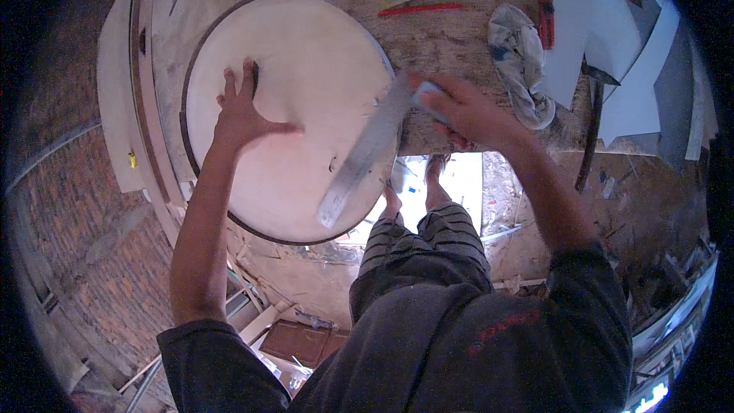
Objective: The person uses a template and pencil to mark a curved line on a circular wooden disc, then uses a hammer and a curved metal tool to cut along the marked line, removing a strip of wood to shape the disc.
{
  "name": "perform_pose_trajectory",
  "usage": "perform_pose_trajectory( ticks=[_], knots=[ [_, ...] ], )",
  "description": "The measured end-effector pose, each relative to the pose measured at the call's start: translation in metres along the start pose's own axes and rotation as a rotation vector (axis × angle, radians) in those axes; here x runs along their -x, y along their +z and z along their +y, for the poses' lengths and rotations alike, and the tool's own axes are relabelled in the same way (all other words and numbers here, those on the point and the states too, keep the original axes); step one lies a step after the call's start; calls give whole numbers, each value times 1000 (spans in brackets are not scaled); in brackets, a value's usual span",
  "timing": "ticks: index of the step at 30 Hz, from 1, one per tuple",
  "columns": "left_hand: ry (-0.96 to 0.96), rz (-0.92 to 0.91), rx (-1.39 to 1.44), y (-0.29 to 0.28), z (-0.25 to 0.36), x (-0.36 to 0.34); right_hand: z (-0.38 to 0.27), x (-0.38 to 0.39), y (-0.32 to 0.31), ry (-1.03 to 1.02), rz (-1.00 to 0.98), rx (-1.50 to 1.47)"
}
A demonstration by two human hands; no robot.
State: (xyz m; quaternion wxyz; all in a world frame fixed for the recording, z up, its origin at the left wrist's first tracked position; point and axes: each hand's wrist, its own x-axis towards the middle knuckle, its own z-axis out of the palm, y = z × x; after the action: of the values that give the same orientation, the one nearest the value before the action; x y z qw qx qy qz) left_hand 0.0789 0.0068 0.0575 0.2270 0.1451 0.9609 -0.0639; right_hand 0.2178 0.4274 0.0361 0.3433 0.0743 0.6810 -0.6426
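Note:
A large round pale board (306,53) with a dark rim lies on the worn wooden bench. My left hand (247,115) rests on its face with fingers spread. My right hand (459,111), at the board's right edge, grips the light blue end (428,98) of a long, flat metal tool (353,164). The tool slants down-left across the board and is blurred.
The bench (451,46) holds a red strip (417,9), a crumpled cloth (512,61), a red tool (546,23), a hammer-like tool (592,118) and pale sheets (627,99). Long boards (126,76) line the left; scraps (298,340) lie below.

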Motion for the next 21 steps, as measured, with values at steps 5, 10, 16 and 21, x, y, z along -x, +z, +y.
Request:
perform_pose_trajectory(
  ticks=[5,10,16,21],
  knots=[
    [-18,-2,31,1,-4,3,-19,-3,0,42,-23,10],
    [-12,-10,30,-3,1,2,-10,-16,1,0,-16,-84],
    [-9,-2,11,2,-3,1,-19,-12,-3,50,4,-78],
    [38,24,9,1,-6,1,-9,-21,1,17,27,-58]
  ],
)
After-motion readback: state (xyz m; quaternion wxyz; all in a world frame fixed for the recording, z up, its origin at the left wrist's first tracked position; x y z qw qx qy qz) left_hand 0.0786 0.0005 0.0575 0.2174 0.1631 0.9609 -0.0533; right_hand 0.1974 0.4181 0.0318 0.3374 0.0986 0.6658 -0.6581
